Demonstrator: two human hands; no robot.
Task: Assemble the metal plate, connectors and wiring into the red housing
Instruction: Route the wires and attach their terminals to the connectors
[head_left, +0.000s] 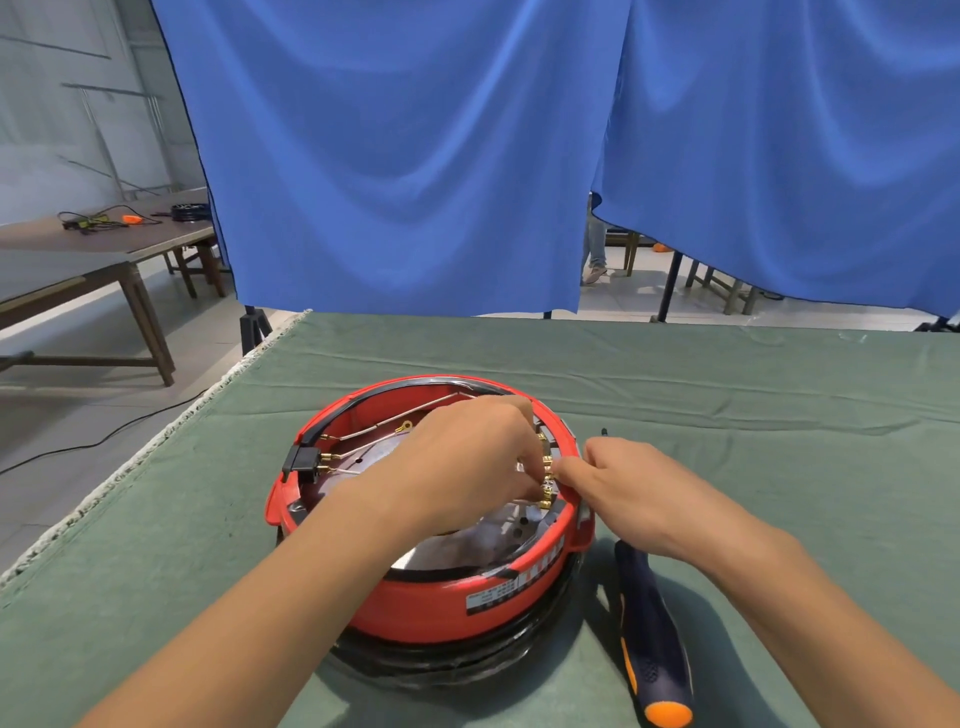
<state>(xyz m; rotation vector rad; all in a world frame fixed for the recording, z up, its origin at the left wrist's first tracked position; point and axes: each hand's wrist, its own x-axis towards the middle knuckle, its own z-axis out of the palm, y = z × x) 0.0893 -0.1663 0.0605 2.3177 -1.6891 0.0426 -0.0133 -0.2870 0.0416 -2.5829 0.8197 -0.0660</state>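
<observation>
crowding hands (550, 475) at housing (415, 603) rim

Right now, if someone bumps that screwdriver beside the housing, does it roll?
Probably little: the screwdriver lies flat on the green cloth, which likely grips it. Its bulged handle looks rubbery, so unlikely slippery. The red housing sits close on one side and would likely stop it.

A green cloth-covered table (727, 374) carries the red housing (415, 603) near its front edge and, just right of it, seemingly a screwdriver (649, 634).
</observation>
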